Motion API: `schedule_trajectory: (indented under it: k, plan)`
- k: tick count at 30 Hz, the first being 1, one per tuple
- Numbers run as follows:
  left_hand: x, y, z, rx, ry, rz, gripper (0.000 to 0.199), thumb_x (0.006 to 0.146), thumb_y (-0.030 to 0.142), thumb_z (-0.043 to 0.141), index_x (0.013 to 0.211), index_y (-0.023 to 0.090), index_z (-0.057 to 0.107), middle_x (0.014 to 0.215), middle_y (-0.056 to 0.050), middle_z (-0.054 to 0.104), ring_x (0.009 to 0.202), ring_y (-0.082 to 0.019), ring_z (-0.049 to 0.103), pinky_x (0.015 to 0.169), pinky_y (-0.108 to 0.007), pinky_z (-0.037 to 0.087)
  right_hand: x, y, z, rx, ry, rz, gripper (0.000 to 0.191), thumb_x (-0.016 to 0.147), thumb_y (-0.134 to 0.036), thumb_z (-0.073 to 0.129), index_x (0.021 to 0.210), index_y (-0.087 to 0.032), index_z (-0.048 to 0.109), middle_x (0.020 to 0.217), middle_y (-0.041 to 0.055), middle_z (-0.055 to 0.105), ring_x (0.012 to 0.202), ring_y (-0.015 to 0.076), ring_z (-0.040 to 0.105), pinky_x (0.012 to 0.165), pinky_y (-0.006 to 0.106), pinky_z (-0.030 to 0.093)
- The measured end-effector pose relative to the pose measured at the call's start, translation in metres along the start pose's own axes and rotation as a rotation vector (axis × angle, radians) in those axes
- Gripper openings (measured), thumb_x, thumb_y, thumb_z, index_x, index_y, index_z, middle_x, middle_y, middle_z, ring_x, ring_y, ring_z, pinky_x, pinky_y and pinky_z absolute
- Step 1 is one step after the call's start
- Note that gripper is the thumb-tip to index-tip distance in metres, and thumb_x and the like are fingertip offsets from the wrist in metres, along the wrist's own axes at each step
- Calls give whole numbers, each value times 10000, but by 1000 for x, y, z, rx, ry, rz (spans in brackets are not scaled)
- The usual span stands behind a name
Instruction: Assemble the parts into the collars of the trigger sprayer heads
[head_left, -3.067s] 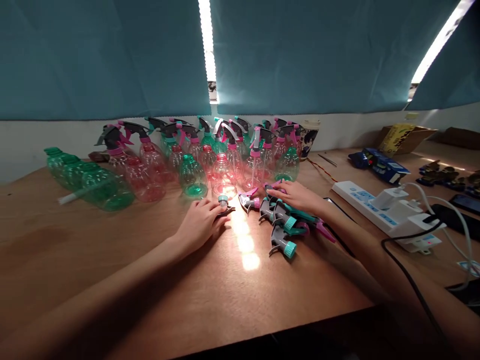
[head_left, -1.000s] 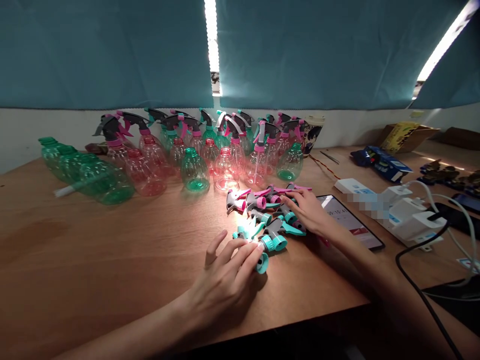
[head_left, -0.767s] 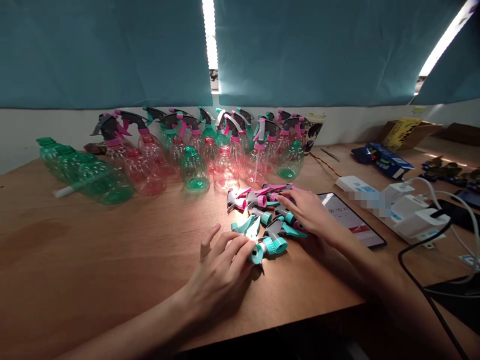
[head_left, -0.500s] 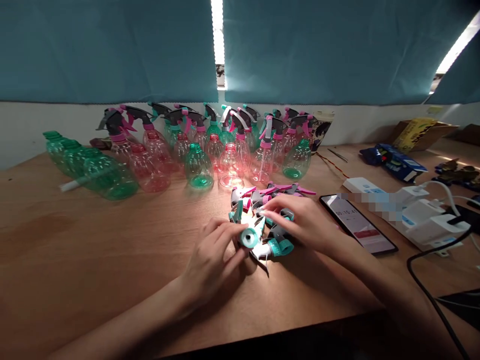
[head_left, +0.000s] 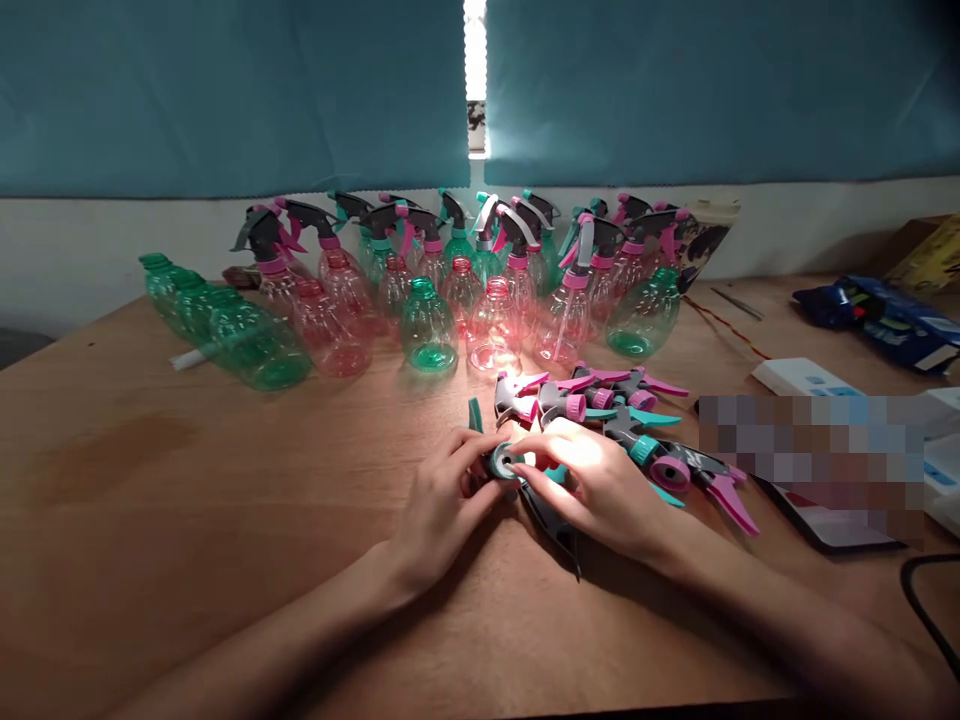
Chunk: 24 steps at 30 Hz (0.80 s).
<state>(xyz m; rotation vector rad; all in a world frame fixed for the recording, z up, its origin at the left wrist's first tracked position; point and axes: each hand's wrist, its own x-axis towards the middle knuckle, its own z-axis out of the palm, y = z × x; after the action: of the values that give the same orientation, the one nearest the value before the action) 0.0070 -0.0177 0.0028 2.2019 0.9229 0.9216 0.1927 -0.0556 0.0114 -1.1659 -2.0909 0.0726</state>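
In the head view my left hand (head_left: 444, 497) grips a spray head (head_left: 507, 457) with a teal collar, its round opening turned up toward me. My right hand (head_left: 609, 487) meets it there, thumb and fingers pinched at the collar's rim; whether a small part sits between them I cannot make out. Partly hidden under my right hand lies another grey spray head (head_left: 553, 525). Beyond and right of my hands lie several loose spray heads (head_left: 574, 405) with pink or teal collars and triggers, including one pink-collared head (head_left: 671, 473) beside my right wrist.
Behind stand clear green bottles (head_left: 427, 330) and pink bottles (head_left: 495, 325), several fitted with spray heads. A thin white tube (head_left: 191, 357) lies by the leftmost bottles. To the right are a phone (head_left: 832, 525), a white power strip (head_left: 806, 378) and a blue packet (head_left: 892, 320).
My right hand has moved from the pile to the teal collar in my left hand. The view has turned slightly right or left-shifted things, showing more spray heads right of my right hand.
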Motion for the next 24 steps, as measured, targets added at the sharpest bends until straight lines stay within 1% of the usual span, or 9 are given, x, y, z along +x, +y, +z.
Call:
schedule_trajectory:
  k: [3, 5, 7, 10, 13, 16, 20, 22, 24]
  plan:
    - [-2, -2, 3, -28, 16, -6, 318, 817, 101, 628, 1120, 198, 632, 920, -10, 568, 718, -106, 553, 611, -213, 480, -1, -3, -1, -62, -13, -18, 180, 911, -189, 504, 1016, -168, 648, 921, 78, 706, 832, 205, 635, 769, 341, 508]
    - [-4, -3, 4, -20, 39, 17, 348, 823, 79, 612, 1147, 206, 622, 925, -10, 562, 717, -102, 550, 620, -212, 490, -2, -5, -1, -48, -16, -18, 195, 914, -180, 494, 1037, -170, 645, 992, 79, 710, 869, 209, 635, 804, 351, 503]
    - [-6, -2, 6, -7, 62, 58, 396, 836, 53, 578, 1196, 215, 597, 932, -13, 555, 715, -99, 545, 633, -211, 502, -3, -8, -2, -16, -6, 4, 202, 917, -179, 489, 1052, -170, 639, 1010, 78, 710, 891, 209, 636, 814, 350, 503]
    - [-11, 0, 7, 14, 82, 104, 436, 855, 47, 536, 1256, 217, 557, 967, -32, 554, 772, -118, 561, 678, -231, 526, -4, -13, -3, 52, 21, 58, 194, 913, -185, 497, 1048, -167, 635, 933, 74, 709, 824, 195, 644, 752, 322, 519]
    - [-14, 0, 8, 57, 91, 120, 426, 867, 67, 530, 1265, 217, 553, 977, -43, 563, 836, -145, 578, 732, -266, 540, -4, -16, -2, 137, 24, 100, 191, 909, -185, 494, 1033, -160, 638, 808, 51, 696, 647, 154, 628, 660, 279, 523]
    - [-14, -1, 8, 76, 98, 125, 432, 872, 75, 532, 1277, 226, 543, 985, -42, 569, 837, -146, 583, 754, -278, 544, -7, -16, 0, 187, 30, 144, 227, 906, -198, 493, 1063, -126, 640, 674, 21, 663, 508, 128, 574, 567, 254, 500]
    - [-14, -2, 9, 75, 101, 131, 452, 876, 84, 539, 1297, 248, 524, 1009, -41, 573, 824, -141, 587, 753, -280, 550, -11, -15, 2, 215, 37, 187, 274, 907, -234, 493, 1105, -116, 641, 574, -9, 610, 454, 124, 526, 511, 255, 469]
    - [-13, -1, 9, 55, 92, 132, 453, 875, 81, 540, 1297, 247, 523, 1013, -45, 572, 838, -145, 591, 758, -283, 554, -11, -15, 1, 251, 0, 243, 276, 899, -248, 504, 1095, -126, 655, 534, -22, 582, 426, 123, 499, 473, 259, 444]
    - [-12, 0, 8, 28, 82, 132, 447, 875, 76, 536, 1291, 239, 527, 1016, -50, 570, 862, -152, 593, 772, -289, 555, -10, -14, -2, 304, -58, 324, 261, 888, -261, 521, 1070, -152, 673, 541, -23, 593, 430, 127, 500, 454, 262, 428]
